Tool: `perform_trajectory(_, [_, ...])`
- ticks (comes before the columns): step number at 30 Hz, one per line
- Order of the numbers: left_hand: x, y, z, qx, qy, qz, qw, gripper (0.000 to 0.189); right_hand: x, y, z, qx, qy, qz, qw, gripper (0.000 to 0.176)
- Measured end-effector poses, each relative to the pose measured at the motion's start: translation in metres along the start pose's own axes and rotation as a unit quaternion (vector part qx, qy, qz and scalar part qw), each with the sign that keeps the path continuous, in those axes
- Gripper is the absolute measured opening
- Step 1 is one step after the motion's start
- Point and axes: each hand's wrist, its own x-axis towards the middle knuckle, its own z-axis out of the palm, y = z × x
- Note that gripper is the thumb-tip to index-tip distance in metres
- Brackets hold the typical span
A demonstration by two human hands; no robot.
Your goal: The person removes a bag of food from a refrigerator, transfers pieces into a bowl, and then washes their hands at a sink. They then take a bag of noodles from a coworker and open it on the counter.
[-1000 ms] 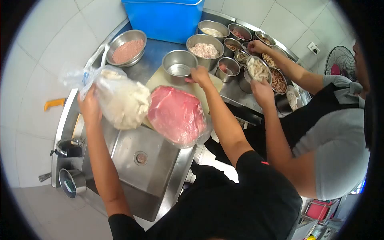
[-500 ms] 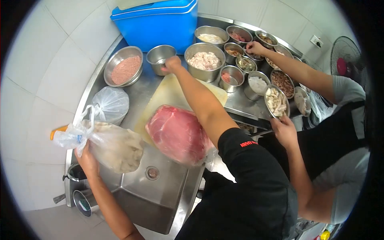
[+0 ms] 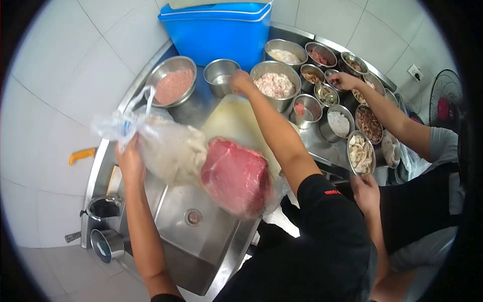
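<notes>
- Head view: the left hand (image 3: 130,161) is closed in a fist around the gathered neck of a clear plastic bag (image 3: 173,150). The fingers are clamped tight on the twisted plastic.
- The bag is full of a pale, lumpy mass. It bulges out to the right of those fingers, and its loose knotted top fans out above them.
- Beyond the bag's far side from the fingers, and touching it, is a slab of red meat (image 3: 236,176) in clear film. It lies partly on the pale cutting board (image 3: 232,118) and partly over the edge of the steel sink (image 3: 201,236).
- The sink basin is below the left fingers, under the forearm.
- The right hand (image 3: 242,81) is stretched far forward, with its fingers curled at the rim of a small steel bowl (image 3: 221,76). I cannot tell whether they pinch the rim or only rest against it.
- This bowl stands just left of the right fingers, upright on the counter in front of the blue box (image 3: 216,30).
- Just right of the same fingers is a large bowl of pale meat (image 3: 275,84). Further left, past the small bowl, is a wide bowl of pink mince (image 3: 173,84).
- On the right a co-worker is busy. One co-worker's hand (image 3: 344,80) is among the cluster of little bowls, and the other hand (image 3: 366,187) holds a bowl of pale slices (image 3: 359,153) by its near rim.
</notes>
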Motion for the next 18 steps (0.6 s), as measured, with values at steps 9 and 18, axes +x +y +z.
perform_trajectory(9, [0.024, -0.005, 0.102, 0.054, -0.158, 0.096, 0.981, 0.023, -0.123, -0.129, -0.072, 0.327, 0.198, -0.319, 0.867, 0.079])
perform_trajectory(18, [0.072, -0.004, 0.203, 0.151, -0.229, 0.436, 0.857, 0.037, -0.045, -0.102, -0.055, 0.25, 0.526, -0.115, 0.805, 0.045])
